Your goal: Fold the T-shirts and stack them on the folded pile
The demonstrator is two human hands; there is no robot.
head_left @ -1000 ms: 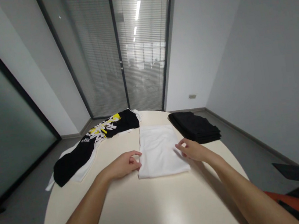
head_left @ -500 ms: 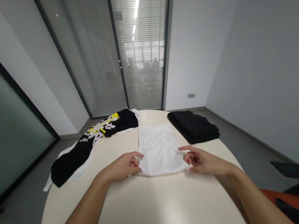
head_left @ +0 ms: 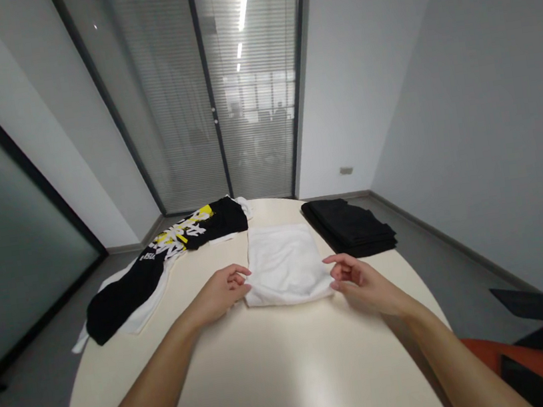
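A white folded garment (head_left: pixel 284 259), most likely a shirt, lies flat in the middle of the table, with soft wrinkles and a slightly puffed near edge. My left hand (head_left: pixel 223 292) is at its near left corner, thumb and index finger apart and their tips at the cloth's edge. Across from it, my right hand (head_left: pixel 361 282) is at the near right corner, thumb and index also apart, the other fingers curled. Both hands look open, with no cloth clearly pinched in them.
On the round cream table (head_left: pixel 276 378), a black and white garment pile (head_left: pixel 159 266) with a yellow and white print lies to the left. A neat stack of black folded clothes (head_left: pixel 350 226) sits at the right. An orange chair (head_left: pixel 542 367) stands at the lower right.
Both hands have moved a little away from me along the garment's sides. Its near edge has shifted away from me too and looks more rounded. The other clothes have not moved.
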